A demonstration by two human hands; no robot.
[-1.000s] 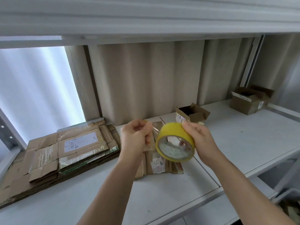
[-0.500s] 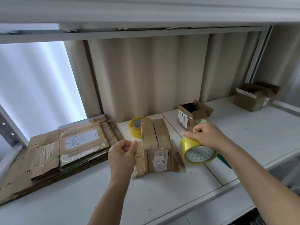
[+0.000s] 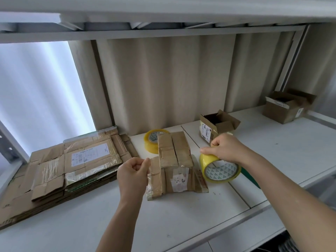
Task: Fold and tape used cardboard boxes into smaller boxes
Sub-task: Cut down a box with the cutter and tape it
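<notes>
The left hand point(image 3: 133, 174) is curled with thumb and fingers pinched together just left of the partly folded brown cardboard box point(image 3: 175, 163); it seems to be pinching the free end of a clear strip of tape, though the strip itself is too faint to make out with certainty. The right hand point(image 3: 226, 149) grips the yellow roll of clear packing tape point(image 3: 221, 170) from above, holding it just right of the box and close to the white counter point(image 3: 181, 215). The two hands are apart, one on each side of the box.

The step in hand looks like the taping one: tape drawn out across the folded box. The next move probably calls for lowering the strip onto the flaps, pressing it flat along the seam, and then tearing or cutting it from the roll while the box is kept from springing open.

As for containers, a small open brown cardboard box with a barcode label point(image 3: 217, 127) stands farther back on the right, flaps up; its inside is dark and its contents cannot be told. A larger open cardboard box point(image 3: 287, 107) sits at the far right, likewise unreadable inside. A second yellowish tape roll point(image 3: 154, 140) lies behind the folded box, and a stack of flattened cardboard boxes point(image 3: 69, 164) rests on the left.
</notes>
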